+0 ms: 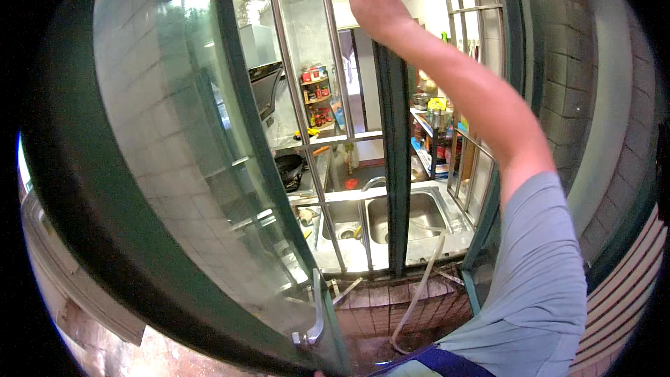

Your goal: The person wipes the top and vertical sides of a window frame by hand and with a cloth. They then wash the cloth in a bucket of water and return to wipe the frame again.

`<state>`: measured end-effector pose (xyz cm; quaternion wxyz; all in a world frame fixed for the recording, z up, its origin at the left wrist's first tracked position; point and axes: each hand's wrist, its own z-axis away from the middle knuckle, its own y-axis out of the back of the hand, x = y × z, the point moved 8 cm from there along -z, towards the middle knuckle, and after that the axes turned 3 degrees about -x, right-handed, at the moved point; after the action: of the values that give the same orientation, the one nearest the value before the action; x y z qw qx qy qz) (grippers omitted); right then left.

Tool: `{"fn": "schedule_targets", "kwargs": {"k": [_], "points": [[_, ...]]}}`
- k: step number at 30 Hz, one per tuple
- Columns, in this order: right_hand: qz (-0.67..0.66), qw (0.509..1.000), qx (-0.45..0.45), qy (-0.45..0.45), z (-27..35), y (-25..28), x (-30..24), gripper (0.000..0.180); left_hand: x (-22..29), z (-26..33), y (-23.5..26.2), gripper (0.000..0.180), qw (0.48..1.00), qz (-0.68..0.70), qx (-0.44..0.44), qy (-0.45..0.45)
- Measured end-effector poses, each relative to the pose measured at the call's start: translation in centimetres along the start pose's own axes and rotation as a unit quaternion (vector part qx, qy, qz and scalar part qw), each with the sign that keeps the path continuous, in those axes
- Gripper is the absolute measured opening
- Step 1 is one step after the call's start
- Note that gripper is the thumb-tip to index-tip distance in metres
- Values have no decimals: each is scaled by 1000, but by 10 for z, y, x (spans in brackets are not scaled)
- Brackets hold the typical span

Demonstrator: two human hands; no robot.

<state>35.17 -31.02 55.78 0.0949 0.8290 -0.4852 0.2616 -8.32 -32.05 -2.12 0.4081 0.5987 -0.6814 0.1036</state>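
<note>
Nearest, at the lower right, a pale grey-blue sleeve covers the upper arm, with a dark blue strap cut off by the bottom edge. Also at the bottom edge, left of centre, the left hand shows only as what seems a small pinkish tip; whether it grips anything, I cannot tell. Beside it, the open window sash, glazed and framed in dark green, fills the left of the frame, its outer edge fading into the black fisheye rim. A silver handle is near its lower corner; reflections blur what lies behind the pane.

The bare right forearm crosses the upper right to the right hand at upper centre. Its fingers are curled together in front of the dark green upright; their undersides are hidden, so I cannot tell whether they clamp on it or on anything else. The upright stands at mid-frame, next to metal bars.

Beyond, a pale hose droops from the sink, its lower end hard to follow. The upright hides part of the sink. At centre left, a black wok is partly covered by the sash frame and bars. Farther off, a corner shelf carries jars too small to make out.
</note>
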Motion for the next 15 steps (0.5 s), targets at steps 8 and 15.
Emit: {"fn": "schedule_targets", "kwargs": {"k": [8, 15], "points": [[-31, 985, 102, -135, -118, 15, 110, 13, 9, 1, 3, 70, 1000, 1, -1, -20], [21, 971, 196, 133, -83, 64, 57, 11, 2, 12, 7, 70, 1000, -12, -14, 5]]}}
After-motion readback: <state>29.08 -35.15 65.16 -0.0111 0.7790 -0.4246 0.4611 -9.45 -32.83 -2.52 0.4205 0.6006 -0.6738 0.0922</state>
